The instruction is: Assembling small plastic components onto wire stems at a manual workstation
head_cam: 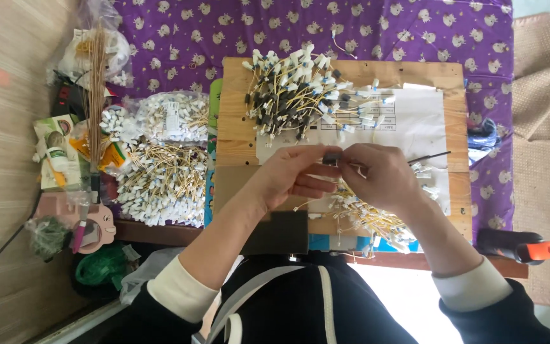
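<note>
Two bare hands meet above a pale wooden work board [237, 137] laid on a purple patterned cloth [415, 32]. The left hand [288, 175] and the right hand [377, 175] pinch a small dark grey connector piece [332, 157] between their fingertips, fingers drawn close; most of the piece is hidden by the fingers, so its exact shape cannot be told. Beneath the right hand lies a loose heap of yellow wires with white plugs [370, 216], partly covered by the wrist. A larger tangled heap of yellow wires with white and dark plugs [300, 89] sits at the board's far end, overlapping a white printed paper sheet [421, 124]. Left of the board, clear plastic bags of similar wired plugs [160, 181] are stacked; their contents blur together. An orange-tipped black tool [520, 248] lies at the right, partly cut off by the sleeve.
</note>
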